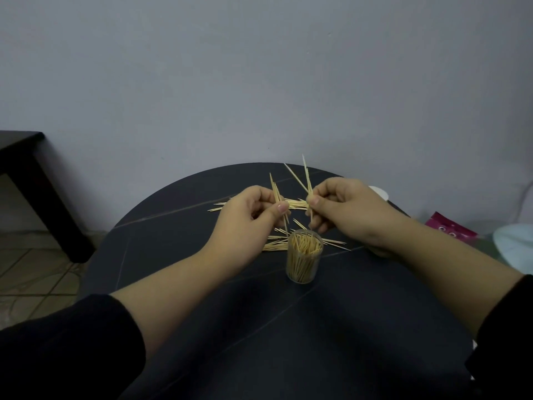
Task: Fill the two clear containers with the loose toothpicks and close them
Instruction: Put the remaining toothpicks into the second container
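Nearest the lens: black sleeves, ending at mid-forearm on both sides. Beneath them, round dark table with thin pale veins.

Clear container: upright near table centre, lidless, just below and between both hands, touching neither. Cylindrical, transparent wall, packed with pale toothpicks standing on end, tips close to rim.

Left hand: raised above table, fingers curled, thumb and forefinger pinching small bundle of toothpicks. Bundle steeply tilted, lower tips pointing down toward container's left rim, not yet inside.

Right hand: likewise raised, thumb and fingers pinching few sticks, splayed in a V above thumb, one lower end near container's far rim. Hands near each other, not touching.

Loose toothpicks: flat on table in a scatter behind and left of container. Second scatter farther back, between and behind hands.

Elsewhere: white object partly hidden behind right hand, kind unclear; pink packet off table at right; dark furniture leg at left; grey wall behind.
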